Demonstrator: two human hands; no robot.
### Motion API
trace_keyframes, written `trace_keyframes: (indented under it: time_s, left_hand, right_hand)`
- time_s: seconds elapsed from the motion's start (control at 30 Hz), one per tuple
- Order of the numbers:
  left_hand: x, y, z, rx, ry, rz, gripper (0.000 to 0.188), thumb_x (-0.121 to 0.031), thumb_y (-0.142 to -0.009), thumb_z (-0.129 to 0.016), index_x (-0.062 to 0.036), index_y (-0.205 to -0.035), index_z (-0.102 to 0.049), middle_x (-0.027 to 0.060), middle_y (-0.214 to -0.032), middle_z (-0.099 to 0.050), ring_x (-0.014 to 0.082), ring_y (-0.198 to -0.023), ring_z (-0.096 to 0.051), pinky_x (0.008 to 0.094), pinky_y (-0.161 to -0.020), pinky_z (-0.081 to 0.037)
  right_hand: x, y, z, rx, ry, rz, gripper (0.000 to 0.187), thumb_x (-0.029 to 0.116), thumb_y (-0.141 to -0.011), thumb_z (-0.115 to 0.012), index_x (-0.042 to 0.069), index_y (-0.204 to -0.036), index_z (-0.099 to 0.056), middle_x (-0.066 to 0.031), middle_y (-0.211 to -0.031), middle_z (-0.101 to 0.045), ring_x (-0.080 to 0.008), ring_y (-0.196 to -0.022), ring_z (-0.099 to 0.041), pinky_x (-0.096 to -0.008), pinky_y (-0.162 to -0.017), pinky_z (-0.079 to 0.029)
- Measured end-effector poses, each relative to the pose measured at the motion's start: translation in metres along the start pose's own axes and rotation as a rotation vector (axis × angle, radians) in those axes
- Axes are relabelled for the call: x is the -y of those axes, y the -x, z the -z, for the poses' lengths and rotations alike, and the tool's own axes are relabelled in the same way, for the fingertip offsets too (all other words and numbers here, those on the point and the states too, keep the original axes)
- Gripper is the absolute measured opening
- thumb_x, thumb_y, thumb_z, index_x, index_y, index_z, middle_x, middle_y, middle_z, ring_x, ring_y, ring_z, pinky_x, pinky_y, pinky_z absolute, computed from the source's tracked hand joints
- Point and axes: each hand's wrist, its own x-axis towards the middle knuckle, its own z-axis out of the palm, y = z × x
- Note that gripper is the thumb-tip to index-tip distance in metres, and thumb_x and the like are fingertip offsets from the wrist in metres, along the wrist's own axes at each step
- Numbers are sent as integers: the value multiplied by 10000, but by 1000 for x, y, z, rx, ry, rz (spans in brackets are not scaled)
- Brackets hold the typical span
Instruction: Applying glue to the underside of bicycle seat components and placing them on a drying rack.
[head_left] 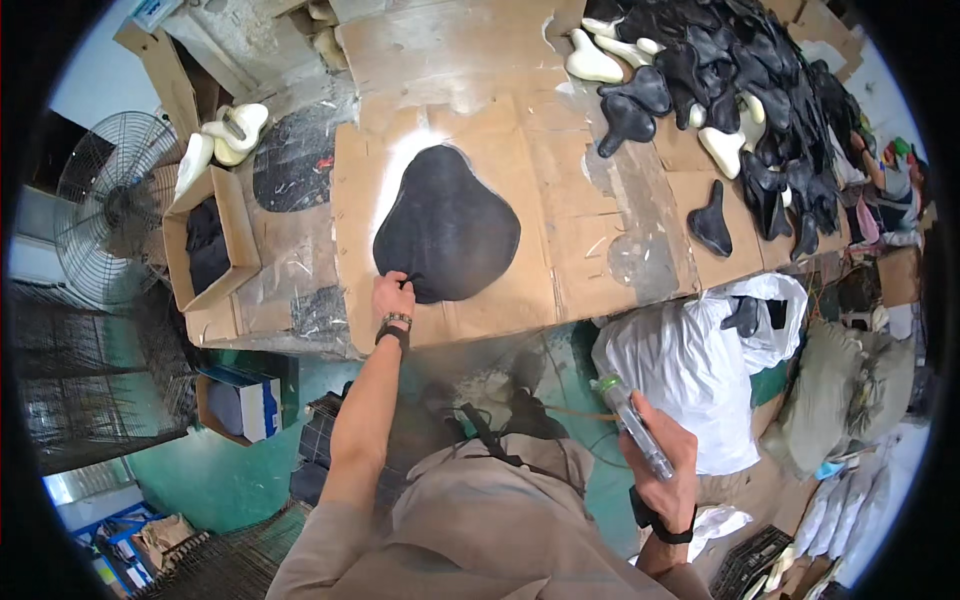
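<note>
A wide black saddle cover lies flat on the cardboard-topped table, with a white patch on the cardboard along its upper left edge. My left hand pinches the cover's lower left edge, where the material puckers. To the right of my body, off the table, my right hand is wrapped round a slim, clear-to-silvery tube-shaped tool with a green end. A thin tan hose runs close by the tool. Whether the two are joined, I cannot make out.
Black saddle covers and cream saddle pads are heaped at the far right. One black saddle piece lies apart. At left stand an open cardboard box and a wire-caged fan. A white sack stands below the table's right edge.
</note>
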Motion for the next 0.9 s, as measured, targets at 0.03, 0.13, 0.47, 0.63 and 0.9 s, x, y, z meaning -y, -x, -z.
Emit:
trace_keyframes:
  time_s: [0.03,0.13,0.47,0.63,0.9]
  left_hand:
    - [-2,-2,0,-16,33,7,186,-121,-793,-788,-78,-963,-725,109,-988,-669,288,-871,-684,422,-768,-553]
    - [23,-7,-3,-48,465,156,245,-42,-831,-736,-34,-1070,-684,113,-989,-653,277,-821,-688,420,-755,-582]
    - [9,-18,-13,160,1582,830,146,-48,-877,-622,-68,-1007,-560,134,-1037,-620,299,-906,-657,508,-884,-548]
    - [-31,-35,4,238,1554,1070,124,-134,-782,-582,-63,-883,-579,154,-994,-628,353,-1048,-557,563,-1060,-377]
    - [-120,-85,42,490,1832,736,428,-122,-725,-531,-38,-1129,-647,136,-1198,-671,352,-1134,-604,560,-1048,-439]
  right_hand:
    - [-5,-4,-1,22,3,48,661,-110,-691,-738,-5,-1334,-626,-223,-934,-685,-382,-811,-671,-362,-764,-525]
    - [-10,-21,-5,110,-50,118,629,-108,-726,-720,-10,-1338,-617,-229,-963,-684,-392,-829,-663,-371,-782,-528]
    - [-59,-108,-85,616,-86,168,538,97,-848,-714,-14,-1358,-586,-273,-1192,-669,-410,-1069,-669,-400,-931,-518]
    - [-93,-158,-184,749,-58,131,672,79,-796,-663,16,-1447,-505,-312,-1108,-670,-484,-973,-643,-495,-828,-518]
    - [-147,-276,-308,717,-60,-19,1047,1,-741,-653,42,-1630,-102,-243,-1010,-729,-297,-768,-698,-399,-602,-504]
